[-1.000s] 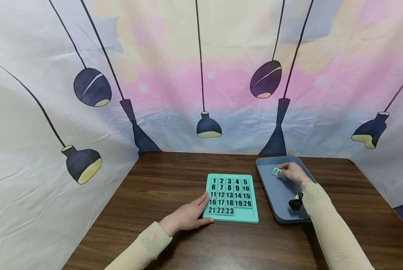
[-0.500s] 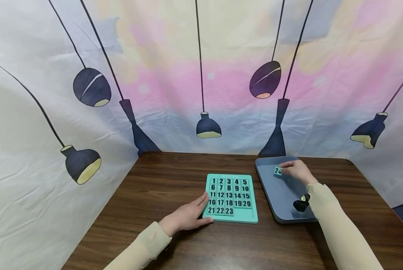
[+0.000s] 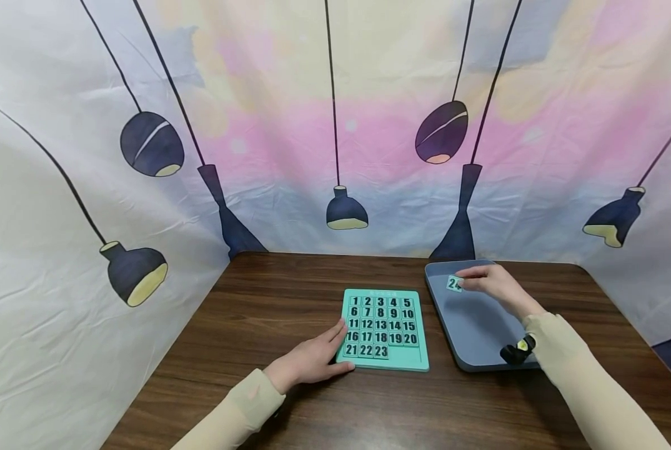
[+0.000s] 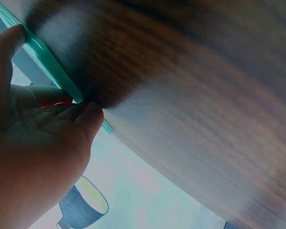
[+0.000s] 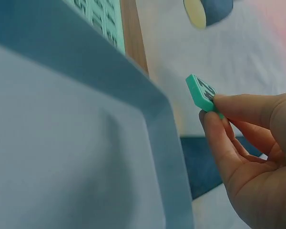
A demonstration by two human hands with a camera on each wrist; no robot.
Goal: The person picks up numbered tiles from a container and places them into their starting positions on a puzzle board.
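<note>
The turquoise number board (image 3: 408,359) lies flat on the table, its tiles running from 1 to 23 in rows, with a bare strip at the lower right. My left hand (image 3: 315,359) rests at its lower left corner, fingers extended on the left edge and thumb along the near edge. The left wrist view shows that hand (image 4: 47,129) against the green board edge (image 4: 52,64). Over the far part of a grey-blue tray, my right hand (image 3: 495,286) pinches a number tile (image 3: 455,284) marked 24 between thumb and fingers. In the right wrist view the tile (image 5: 198,93) is tilted.
The grey-blue tray (image 3: 473,347) stands right of the board, its raised rim (image 5: 157,138) close to the right hand. A dark wrist camera (image 3: 516,354) on the right wrist overlaps the tray's near end. Behind the wooden table (image 3: 290,281) hangs a lamp-patterned curtain (image 3: 290,219).
My right hand has shifted slightly; the 24 tile has turned to show its number and moved a little left. The right forearm swung rightward. My left hand stays put.
</note>
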